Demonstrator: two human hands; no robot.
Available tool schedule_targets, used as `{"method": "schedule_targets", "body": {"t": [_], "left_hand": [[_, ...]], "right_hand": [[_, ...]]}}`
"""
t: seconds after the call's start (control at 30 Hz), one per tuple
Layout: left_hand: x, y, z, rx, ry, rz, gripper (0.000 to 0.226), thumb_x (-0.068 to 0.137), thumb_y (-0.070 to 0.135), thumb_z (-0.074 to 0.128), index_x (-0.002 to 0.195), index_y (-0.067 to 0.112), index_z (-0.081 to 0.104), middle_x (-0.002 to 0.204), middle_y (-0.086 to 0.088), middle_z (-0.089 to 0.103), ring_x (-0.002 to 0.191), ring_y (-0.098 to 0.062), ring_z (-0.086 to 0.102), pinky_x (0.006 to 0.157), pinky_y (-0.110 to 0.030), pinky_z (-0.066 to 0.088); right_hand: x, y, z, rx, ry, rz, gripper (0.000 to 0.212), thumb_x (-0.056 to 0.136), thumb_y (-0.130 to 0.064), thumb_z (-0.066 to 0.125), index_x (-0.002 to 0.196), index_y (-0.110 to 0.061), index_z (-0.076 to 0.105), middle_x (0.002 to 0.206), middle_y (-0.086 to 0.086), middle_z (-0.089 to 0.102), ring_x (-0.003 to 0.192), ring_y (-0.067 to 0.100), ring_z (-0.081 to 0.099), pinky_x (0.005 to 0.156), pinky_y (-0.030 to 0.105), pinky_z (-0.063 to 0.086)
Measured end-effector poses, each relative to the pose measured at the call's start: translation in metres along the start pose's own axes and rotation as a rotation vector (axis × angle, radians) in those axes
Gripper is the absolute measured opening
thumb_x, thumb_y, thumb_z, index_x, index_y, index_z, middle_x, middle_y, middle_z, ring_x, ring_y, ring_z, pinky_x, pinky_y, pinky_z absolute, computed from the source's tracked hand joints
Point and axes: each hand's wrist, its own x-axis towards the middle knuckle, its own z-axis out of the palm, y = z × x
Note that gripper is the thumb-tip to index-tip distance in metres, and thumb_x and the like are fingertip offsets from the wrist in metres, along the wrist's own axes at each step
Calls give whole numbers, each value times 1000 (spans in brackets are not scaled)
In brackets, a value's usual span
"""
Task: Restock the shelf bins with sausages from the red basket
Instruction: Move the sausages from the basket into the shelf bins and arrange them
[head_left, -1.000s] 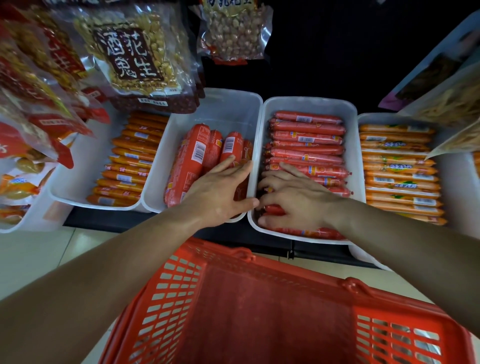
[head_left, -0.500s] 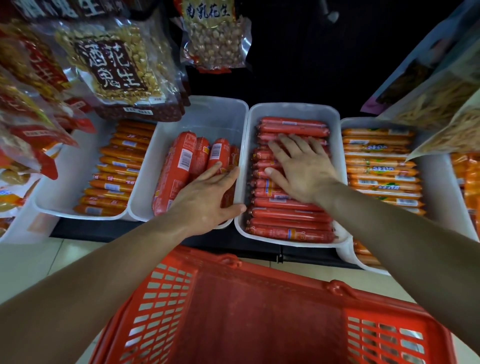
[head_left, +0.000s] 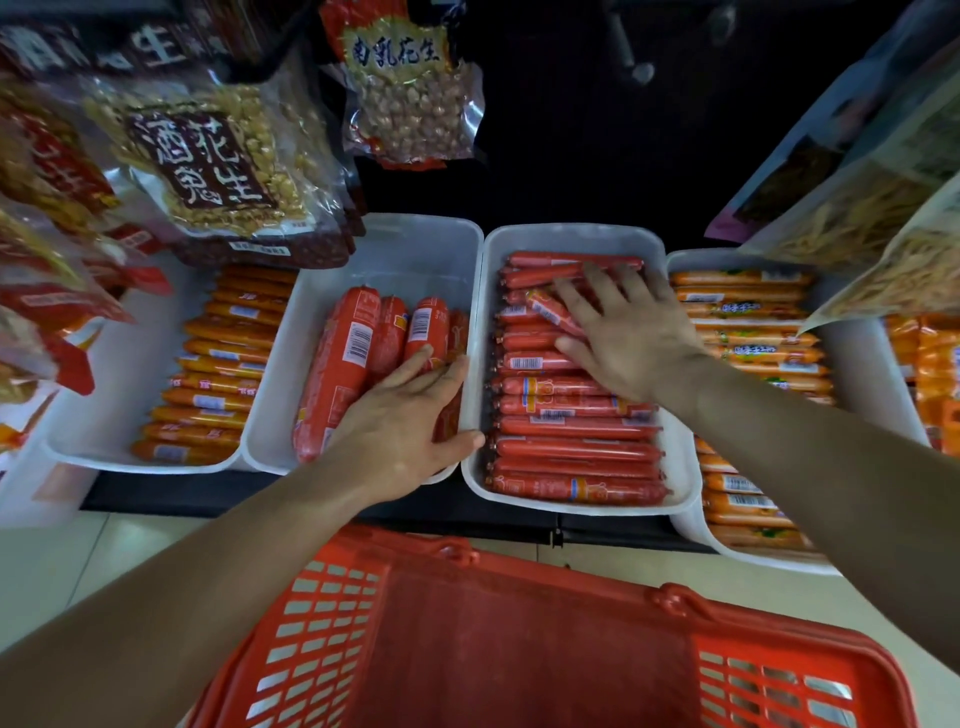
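Note:
A white bin (head_left: 576, 236) in the middle holds several thin red sausages (head_left: 571, 449) stacked crosswise. My right hand (head_left: 626, 332) lies flat on the upper ones, fingers spread, and one sausage under the fingers sits askew. To the left, another white bin (head_left: 410, 234) holds thick red sausages (head_left: 340, 364) lying lengthwise. My left hand (head_left: 405, 426) rests on that bin's right rim, fingers straight over the thick sausages, thumb against the middle bin's edge. The red basket (head_left: 519, 649) sits below my arms, and no sausages are visible in it.
White bins of orange sausages stand at the far left (head_left: 208, 374) and right (head_left: 753, 332). Bags of peanuts (head_left: 218, 166) and other snacks hang over the bins on the left, with noodle-like snack bags (head_left: 857, 208) on the right. Pale floor tiles lie below the shelf.
My right hand slid from the near end of the middle bin up to its far end across the thin sausages. The left hand stayed on the bin rim.

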Motion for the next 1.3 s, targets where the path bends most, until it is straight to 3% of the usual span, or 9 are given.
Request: {"method": "schedule_targets", "body": {"t": [0.23, 0.37, 0.47, 0.7, 0.77, 0.9, 1.1, 1.2, 1.3], "left_hand": [[-1, 2, -2, 14, -14, -8, 85, 93, 67, 38, 157, 31, -4, 165, 13, 7, 150, -4, -12, 122, -27, 4], [-1, 1, 0, 14, -12, -5, 85, 93, 67, 38, 158, 31, -4, 165, 14, 7, 149, -3, -12, 121, -26, 4], [0, 0, 2, 9, -7, 1, 85, 93, 67, 38, 158, 31, -3, 165, 14, 7, 149, -3, -13, 121, -26, 4], [1, -3, 4, 27, -22, -1, 85, 93, 68, 35, 157, 31, -7, 165, 15, 4, 148, -2, -17, 123, -30, 4], [1, -3, 4, 26, -29, 0, 85, 93, 68, 34, 157, 30, -7, 165, 15, 3, 148, -3, -17, 124, -32, 4], [1, -4, 5, 26, -37, 2, 86, 93, 68, 35, 157, 30, -9, 165, 15, 2, 148, -3, -18, 123, -31, 1], [2, -3, 5, 3, -39, 6, 86, 94, 65, 38, 157, 29, -6, 165, 14, 3, 149, -4, -16, 121, -30, 1], [0, 1, -4, -24, -32, 14, 84, 95, 60, 44, 158, 26, 1, 165, 12, 6, 151, -7, -6, 120, -27, 5], [-8, 1, -24, -33, 27, 30, 75, 96, 58, 46, 158, 26, 16, 164, 11, 15, 150, -11, 16, 118, -29, 21]], "right_hand": [[11, 1, 0, 93, -83, -199, 61, 104, -47, 30, 154, -47, -3, 167, -6, 4, 153, 21, -2, 122, 50, -4], [7, -17, 6, 177, -154, -34, 68, 99, -62, 18, 153, -42, -19, 165, -2, -20, 151, 27, -21, 121, 57, -5], [-8, -29, 9, 184, -152, 20, 81, 88, -78, 7, 151, -38, -27, 163, 5, -25, 150, 33, -20, 120, 60, -4], [21, -20, 11, 248, -149, 153, 64, 98, -63, 9, 151, -44, -23, 160, 1, -35, 147, 25, -30, 120, 57, -8], [20, -22, 14, 261, -127, 146, 67, 99, -62, 12, 152, -41, -23, 161, 2, -32, 148, 25, -28, 121, 56, -7], [16, -20, 12, 254, -53, 155, 78, 95, -63, 21, 157, -30, -13, 165, 3, -2, 151, 28, -5, 121, 55, -1], [21, -21, 7, 224, -87, 155, 85, 91, -72, 22, 157, -30, -11, 164, 5, -1, 151, 31, -3, 121, 57, -1], [14, -28, -6, 258, -145, 158, 86, 94, -68, 25, 157, -25, -15, 166, 3, -7, 152, 29, -9, 121, 55, -5], [-8, -48, -34, 339, -63, 62, 80, 97, -55, 36, 159, -19, 0, 165, 4, 6, 152, 28, 4, 122, 52, 6]]}}
